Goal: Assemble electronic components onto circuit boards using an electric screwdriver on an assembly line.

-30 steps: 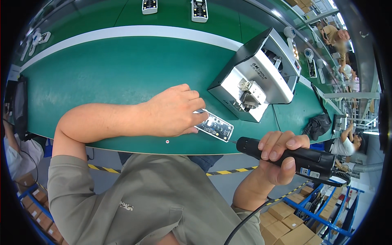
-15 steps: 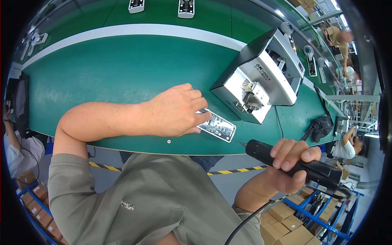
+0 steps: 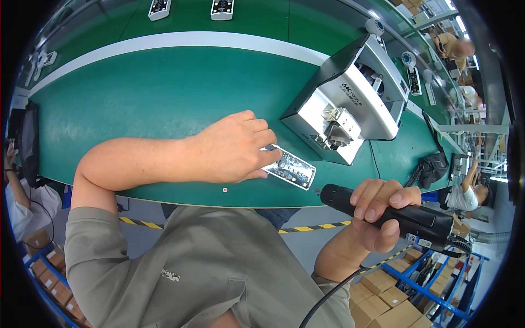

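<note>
My left hand [image 3: 240,148] rests on the green bench with its fingers closed on the near-left end of a white-edged handheld housing [image 3: 298,172] that shows a circuit board with small parts. The fingers cover part of that housing. A black corded electric screwdriver [image 3: 418,223] is gripped in my right hand [image 3: 377,210], held almost level. Its thin bit points left, close to the right end of the housing; whether it touches cannot be told. A silver and black screw feeder [image 3: 333,104] stands just beyond the housing.
A small round red-and-white piece [image 3: 225,190] lies near the bench's front edge. Beyond the white strip [image 3: 186,39], a green belt carries several similar units [image 3: 222,10]. A black bag [image 3: 429,172] sits at right. Boxes [image 3: 377,280] fill a blue rack; other people work at both sides.
My right hand has brought the screwdriver left and slightly up, its tip nearer the housing. The units on the belt have shifted left. My left hand has barely moved.
</note>
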{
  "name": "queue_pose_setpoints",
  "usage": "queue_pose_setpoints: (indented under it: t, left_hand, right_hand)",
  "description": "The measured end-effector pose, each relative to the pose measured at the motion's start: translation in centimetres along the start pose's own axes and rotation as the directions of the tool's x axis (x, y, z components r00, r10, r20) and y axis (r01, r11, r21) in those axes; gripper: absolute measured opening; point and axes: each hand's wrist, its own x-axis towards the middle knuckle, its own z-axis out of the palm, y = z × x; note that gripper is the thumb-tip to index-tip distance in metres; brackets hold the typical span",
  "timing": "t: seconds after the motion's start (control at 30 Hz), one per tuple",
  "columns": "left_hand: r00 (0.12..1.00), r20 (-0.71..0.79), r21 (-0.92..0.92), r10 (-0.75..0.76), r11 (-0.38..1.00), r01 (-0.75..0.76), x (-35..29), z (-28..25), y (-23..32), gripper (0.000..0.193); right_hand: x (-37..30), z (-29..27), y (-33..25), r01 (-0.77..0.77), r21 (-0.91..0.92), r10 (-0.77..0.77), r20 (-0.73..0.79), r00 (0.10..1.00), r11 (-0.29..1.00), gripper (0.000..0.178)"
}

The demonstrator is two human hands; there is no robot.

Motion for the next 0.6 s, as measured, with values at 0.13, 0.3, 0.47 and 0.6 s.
queue_pose_setpoints:
  t: [0.13,0.3,0.47,0.6]
  left_hand:
    - [1.0,0.004,0.0,0.001,1.0,-0.001,0.02,-0.06,0.06,0.032]
    - [1.0,0.001,0.005,0.003,1.0,-0.003,-0.05,-0.07,0.14,0.032]
    - [1.0,0.009,-0.014,-0.008,1.0,0.008,-0.07,0.12,0.24,0.032]
    - [1.0,0.013,-0.002,0.0,1.0,0.0,-0.06,0.19,0.11,0.032]
  right_hand:
    - [-0.1,0.05,0.15,-0.013,0.017,0.013,-0.014,1.0,1.0,0.034]
    - [0.02,0.21,0.16,-0.031,0.041,0.032,-0.019,0.999,0.999,0.032]
    - [0.51,-0.43,0.45,-0.06,0.082,0.049,0.126,0.991,0.995,0.032]
    - [0.77,-0.74,0.76,-0.075,0.114,0.051,0.197,0.979,0.991,0.032]
